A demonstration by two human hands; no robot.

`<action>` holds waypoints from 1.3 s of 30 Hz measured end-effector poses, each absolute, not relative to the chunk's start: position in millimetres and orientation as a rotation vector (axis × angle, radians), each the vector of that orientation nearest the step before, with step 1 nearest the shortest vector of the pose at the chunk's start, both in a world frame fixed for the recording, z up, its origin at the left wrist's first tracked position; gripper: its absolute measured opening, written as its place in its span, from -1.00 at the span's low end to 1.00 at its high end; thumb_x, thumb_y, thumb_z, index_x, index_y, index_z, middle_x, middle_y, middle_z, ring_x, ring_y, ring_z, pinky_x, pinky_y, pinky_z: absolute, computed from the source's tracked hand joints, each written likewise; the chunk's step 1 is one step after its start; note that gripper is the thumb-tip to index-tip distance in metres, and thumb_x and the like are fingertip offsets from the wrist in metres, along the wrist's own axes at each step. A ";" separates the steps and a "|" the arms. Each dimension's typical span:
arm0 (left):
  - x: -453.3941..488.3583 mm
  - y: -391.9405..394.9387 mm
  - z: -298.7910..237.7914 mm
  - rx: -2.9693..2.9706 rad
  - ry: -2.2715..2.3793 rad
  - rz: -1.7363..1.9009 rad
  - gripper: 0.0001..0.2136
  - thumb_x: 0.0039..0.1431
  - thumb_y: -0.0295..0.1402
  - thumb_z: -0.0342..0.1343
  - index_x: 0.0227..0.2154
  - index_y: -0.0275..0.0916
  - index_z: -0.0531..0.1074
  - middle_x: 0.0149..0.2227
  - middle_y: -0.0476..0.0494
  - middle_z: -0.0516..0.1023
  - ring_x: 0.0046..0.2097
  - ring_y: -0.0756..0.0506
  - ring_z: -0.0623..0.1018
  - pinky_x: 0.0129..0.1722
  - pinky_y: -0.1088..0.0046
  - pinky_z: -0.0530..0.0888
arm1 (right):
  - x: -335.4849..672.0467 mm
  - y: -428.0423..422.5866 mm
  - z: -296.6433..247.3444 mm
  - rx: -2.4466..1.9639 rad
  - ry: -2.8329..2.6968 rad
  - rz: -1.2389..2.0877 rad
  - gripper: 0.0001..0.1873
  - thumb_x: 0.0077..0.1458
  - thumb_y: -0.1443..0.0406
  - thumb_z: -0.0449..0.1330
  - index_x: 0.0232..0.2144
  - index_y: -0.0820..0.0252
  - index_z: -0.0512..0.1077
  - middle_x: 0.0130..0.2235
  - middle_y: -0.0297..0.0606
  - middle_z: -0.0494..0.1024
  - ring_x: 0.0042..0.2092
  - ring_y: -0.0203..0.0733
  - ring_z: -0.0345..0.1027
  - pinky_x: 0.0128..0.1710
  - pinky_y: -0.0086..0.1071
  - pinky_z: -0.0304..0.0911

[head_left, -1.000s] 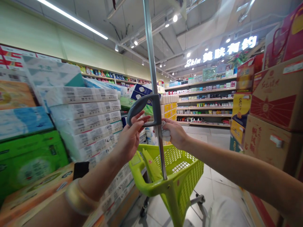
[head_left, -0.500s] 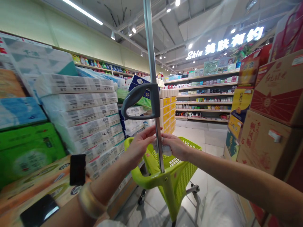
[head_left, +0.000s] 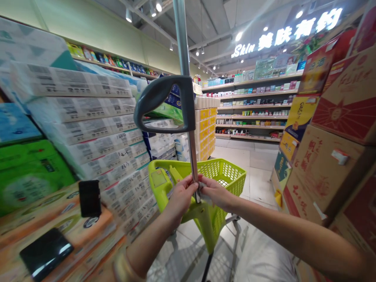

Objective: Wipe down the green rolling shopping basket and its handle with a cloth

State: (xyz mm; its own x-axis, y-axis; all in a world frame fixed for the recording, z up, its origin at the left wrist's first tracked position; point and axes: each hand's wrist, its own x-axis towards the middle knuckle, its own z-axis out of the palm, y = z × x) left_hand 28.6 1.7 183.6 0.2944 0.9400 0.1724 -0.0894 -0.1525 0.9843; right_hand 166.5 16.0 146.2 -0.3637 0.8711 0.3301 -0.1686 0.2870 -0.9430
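A lime-green shopping basket cart [head_left: 229,172] stands on the tiled aisle floor. A silver pole [head_left: 188,117] rises from its near rim, with a grey loop handle [head_left: 155,100] partway up. My left hand [head_left: 182,192] is closed around the pole's lower end, just above the green rim. My right hand [head_left: 216,192] grips the same spot from the other side, fingers pinched with a pale cloth or wipe partly showing under them. Both hands touch at the pole.
Stacked tissue packs [head_left: 88,117] and green and orange boxes [head_left: 26,176] line the left. Two dark phones [head_left: 89,197] lie on the orange boxes. Red and brown cartons [head_left: 331,149] stand at the right. Product shelves [head_left: 249,117] run along the back.
Both hands slid down the pole, from the grey handle to its base at the green rim. The camera view moved closer and lower toward the cart.
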 end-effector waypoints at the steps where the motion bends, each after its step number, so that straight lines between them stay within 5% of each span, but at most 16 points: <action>1: 28.9 0.7 178.7 1.415 0.861 1.119 -0.73 -0.01 -0.34 0.13 -0.20 -0.19 0.55 -0.15 -0.10 0.61 -0.02 -0.18 0.52 0.10 0.24 0.36 | 166.4 14.1 137.2 -0.681 -1.592 1.197 -0.67 0.02 0.34 0.09 -0.14 0.16 0.46 -0.24 -0.34 0.53 -0.18 -0.25 0.39 -0.08 -0.35 0.27; 7: 27.5 3.0 158.4 1.606 0.945 1.171 -0.71 -0.03 -0.30 0.10 -0.23 -0.26 0.52 -0.14 -0.16 0.57 0.00 -0.19 0.50 0.01 0.27 0.42 | 170.6 -2.9 88.3 -0.803 -1.800 0.560 -0.48 0.03 0.51 -0.04 0.02 0.11 0.34 -0.04 -0.22 0.47 -0.02 -0.19 0.35 0.04 -0.24 0.28; 14: 28.8 2.0 144.2 1.759 1.023 1.183 -0.77 0.01 -0.32 0.05 -0.25 -0.23 0.45 -0.24 -0.13 0.56 -0.13 -0.14 0.54 -0.03 0.27 0.44 | 180.8 -11.0 52.5 -0.962 -1.814 0.032 -0.53 0.14 0.51 -0.06 0.03 0.08 0.35 -0.02 -0.14 0.44 0.07 -0.13 0.30 0.07 -0.14 0.29; 25: 28.5 -7.1 143.5 1.877 1.166 1.187 -0.82 0.09 -0.37 -0.01 -0.24 -0.18 0.39 -0.27 -0.08 0.55 -0.20 -0.11 0.54 -0.11 0.30 0.45 | 192.3 -5.3 56.7 -1.052 -1.556 0.028 -0.77 0.02 0.50 -0.05 -0.42 0.15 0.33 -0.24 -0.20 0.43 -0.17 -0.17 0.35 -0.14 -0.28 0.32; 30: 25.6 -4.8 143.6 1.840 1.145 1.193 -0.80 0.06 -0.33 0.03 -0.23 -0.20 0.40 -0.28 -0.09 0.54 -0.21 -0.11 0.54 -0.13 0.33 0.47 | 173.5 -10.8 62.3 -0.930 -1.698 0.082 -0.82 0.03 0.47 0.03 -0.32 0.14 0.31 -0.14 -0.15 0.42 -0.07 -0.15 0.35 -0.08 -0.27 0.34; 39: 25.3 -7.4 150.3 1.838 1.132 1.151 -0.81 0.08 -0.31 0.02 -0.25 -0.20 0.39 -0.29 -0.07 0.53 -0.26 -0.08 0.52 -0.17 0.35 0.46 | 170.6 2.5 52.9 -0.938 -1.588 0.036 -0.53 -0.04 0.55 -0.01 -0.07 0.14 0.29 -0.04 -0.11 0.44 0.04 -0.14 0.36 0.03 -0.22 0.34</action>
State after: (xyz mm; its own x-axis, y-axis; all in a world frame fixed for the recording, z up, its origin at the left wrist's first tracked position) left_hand 25.3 -7.4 150.3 0.2304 0.9159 0.3286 0.3134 -0.3896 0.8660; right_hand 170.6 2.5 52.9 0.0576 0.5747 0.8164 0.5376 0.6712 -0.5104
